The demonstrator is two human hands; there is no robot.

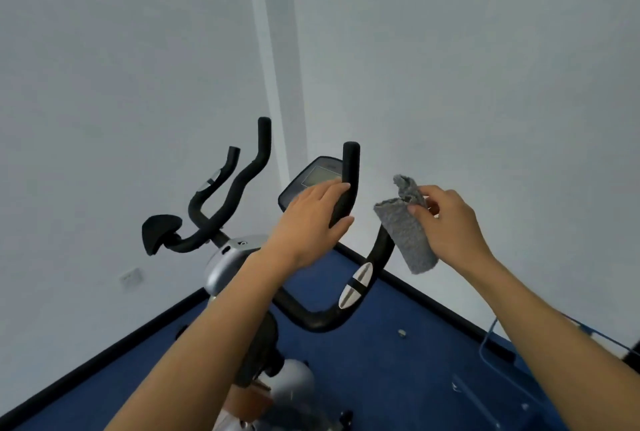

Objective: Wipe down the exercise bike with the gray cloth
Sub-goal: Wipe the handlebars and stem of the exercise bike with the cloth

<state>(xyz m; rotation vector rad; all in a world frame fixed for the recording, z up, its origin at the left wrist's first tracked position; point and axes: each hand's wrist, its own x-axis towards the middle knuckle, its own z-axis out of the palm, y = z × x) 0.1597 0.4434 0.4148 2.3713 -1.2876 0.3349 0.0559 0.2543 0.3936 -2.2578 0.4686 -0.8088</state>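
The exercise bike [228,268] stands in a room corner, silver body with black foam handlebars and a dark console [313,176]. My left hand [311,219] wraps around the upright right handlebar grip [350,167], partly covering the console. My right hand [446,223] pinches the gray cloth [403,230], which hangs folded in the air just right of that handlebar, over its lower bend. A silver pulse sensor [356,285] shows on the bar below. The bike's lower frame is hidden behind my left forearm.
White walls meet close behind the bike, with a black skirting board along the blue carpet [381,361]. A wall socket [131,276] sits low on the left wall. A blue wire frame [491,340] lies on the floor at the right.
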